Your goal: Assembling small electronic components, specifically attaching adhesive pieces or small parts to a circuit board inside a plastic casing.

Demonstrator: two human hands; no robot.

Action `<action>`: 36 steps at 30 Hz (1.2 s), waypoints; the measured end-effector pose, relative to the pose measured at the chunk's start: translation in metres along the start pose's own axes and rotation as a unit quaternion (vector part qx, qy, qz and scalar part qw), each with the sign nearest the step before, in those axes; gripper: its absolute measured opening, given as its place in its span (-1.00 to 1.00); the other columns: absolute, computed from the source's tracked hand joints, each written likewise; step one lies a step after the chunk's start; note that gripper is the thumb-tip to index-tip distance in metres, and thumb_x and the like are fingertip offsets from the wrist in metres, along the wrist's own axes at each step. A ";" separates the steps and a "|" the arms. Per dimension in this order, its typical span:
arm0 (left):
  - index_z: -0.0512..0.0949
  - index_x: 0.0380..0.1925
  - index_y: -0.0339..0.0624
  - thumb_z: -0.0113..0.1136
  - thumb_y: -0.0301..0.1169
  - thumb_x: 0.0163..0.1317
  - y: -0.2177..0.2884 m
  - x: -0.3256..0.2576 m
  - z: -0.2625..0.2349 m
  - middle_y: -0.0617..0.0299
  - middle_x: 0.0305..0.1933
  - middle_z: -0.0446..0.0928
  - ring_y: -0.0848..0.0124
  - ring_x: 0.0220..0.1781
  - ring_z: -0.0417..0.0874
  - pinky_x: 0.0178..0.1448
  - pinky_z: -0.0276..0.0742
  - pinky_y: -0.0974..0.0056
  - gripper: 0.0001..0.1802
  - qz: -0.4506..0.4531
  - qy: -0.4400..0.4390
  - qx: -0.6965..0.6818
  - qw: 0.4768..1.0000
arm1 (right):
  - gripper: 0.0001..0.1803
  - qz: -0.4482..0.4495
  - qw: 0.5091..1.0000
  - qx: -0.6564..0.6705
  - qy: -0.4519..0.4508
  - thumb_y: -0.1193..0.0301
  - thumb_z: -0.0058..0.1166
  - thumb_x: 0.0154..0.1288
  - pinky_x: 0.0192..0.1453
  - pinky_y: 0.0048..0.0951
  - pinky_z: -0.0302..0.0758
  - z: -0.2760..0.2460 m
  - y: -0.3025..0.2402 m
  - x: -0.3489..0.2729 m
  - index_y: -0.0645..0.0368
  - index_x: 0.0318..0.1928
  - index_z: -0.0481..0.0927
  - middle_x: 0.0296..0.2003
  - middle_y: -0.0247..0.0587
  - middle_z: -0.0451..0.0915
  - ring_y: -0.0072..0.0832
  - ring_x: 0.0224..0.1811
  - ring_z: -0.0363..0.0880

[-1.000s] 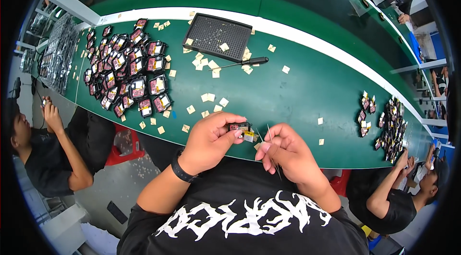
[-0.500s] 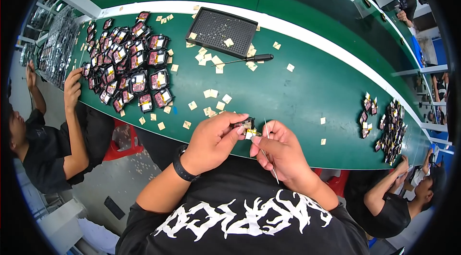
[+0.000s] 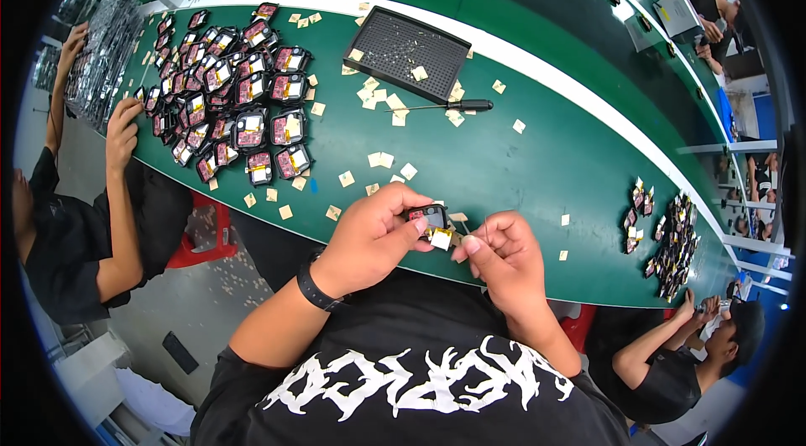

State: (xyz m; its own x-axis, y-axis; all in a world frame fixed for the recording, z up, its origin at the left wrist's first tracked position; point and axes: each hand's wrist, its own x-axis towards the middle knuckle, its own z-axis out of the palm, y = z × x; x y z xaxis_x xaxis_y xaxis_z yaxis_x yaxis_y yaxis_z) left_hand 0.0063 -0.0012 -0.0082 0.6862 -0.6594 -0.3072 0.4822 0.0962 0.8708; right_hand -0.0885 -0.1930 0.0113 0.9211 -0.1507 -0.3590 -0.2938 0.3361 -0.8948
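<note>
My left hand [image 3: 374, 232] pinches a small black device housing [image 3: 431, 217] between thumb and fingers, just over the table's near edge. A dark red circuit board shows inside it. A white battery pouch [image 3: 441, 238] with yellow tape hangs at its lower right corner. Close by on the right, my right hand [image 3: 506, 263] is closed on a thin metal tool [image 3: 485, 230], mostly hidden by the fingers, so its exact kind is unclear. The right fingertips are slightly apart from the housing. A pale square pad [image 3: 457, 217] shows beside the housing.
Many similar housings [image 3: 250, 128] crowd the green table's left side; another cluster [image 3: 672, 244] lies far right. A black perforated tray [image 3: 407, 51] and a black-handled screwdriver [image 3: 477, 105] lie beyond my hands. Pale square pads [image 3: 346, 179] are scattered about. People sit at both sides.
My right hand has drawn slightly away from the housing and turned, so less of the thin tool shows. The left hand has tilted the housing, baring more of its board. The view has shifted.
</note>
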 end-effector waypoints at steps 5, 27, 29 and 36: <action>0.40 0.12 -0.37 0.03 -0.66 0.45 0.000 0.000 -0.002 0.08 0.06 0.55 0.39 0.08 0.66 0.14 0.75 0.22 -0.73 0.009 -0.008 -0.039 0.999 | -0.62 -0.094 0.955 -0.282 -0.011 0.54 0.42 0.21 -0.47 -0.61 0.33 0.007 -0.009 0.001 0.21 0.01 0.59 -0.38 -0.40 0.58 -0.74 -0.51 0.41; 0.42 -0.03 -0.38 0.04 -0.73 0.39 -0.009 0.001 0.004 0.09 -0.08 0.61 0.44 -0.03 0.69 0.06 0.66 0.31 -0.81 0.043 0.058 0.004 0.997 | -0.84 -0.032 0.985 -0.167 0.022 0.50 0.11 0.52 -0.10 -0.59 0.58 0.031 0.002 0.017 0.38 -0.04 0.59 -0.25 -0.26 0.73 -0.66 -0.26 0.64; 0.42 -0.03 -0.38 0.04 -0.72 0.41 -0.012 0.001 0.001 0.09 -0.06 0.61 0.44 -0.02 0.69 0.10 0.65 0.30 -0.82 0.070 0.039 0.010 0.997 | -0.83 -0.035 0.985 -0.165 0.021 0.49 0.13 0.51 -0.06 -0.59 0.58 0.029 0.005 0.019 0.38 -0.03 0.60 -0.25 -0.27 0.73 -0.66 -0.24 0.64; 0.40 0.01 -0.38 0.04 -0.70 0.44 -0.016 -0.001 -0.005 0.07 0.02 0.59 0.43 0.07 0.66 0.20 0.62 0.28 -0.81 0.096 0.018 0.053 0.994 | -0.85 0.023 0.987 -0.155 0.026 0.47 0.21 0.46 -0.16 -0.66 0.49 0.033 -0.005 0.022 0.36 -0.13 0.68 -0.28 -0.37 0.69 -0.75 -0.28 0.56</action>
State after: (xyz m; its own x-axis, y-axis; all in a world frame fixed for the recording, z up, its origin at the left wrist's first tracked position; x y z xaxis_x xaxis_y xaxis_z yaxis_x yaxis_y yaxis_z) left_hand 0.0011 0.0017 -0.0239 0.7801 -0.6090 -0.1435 0.2822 0.1378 0.9494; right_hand -0.0583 -0.1675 0.0167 0.8930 -0.1931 -0.4065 -0.4059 0.0449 -0.9128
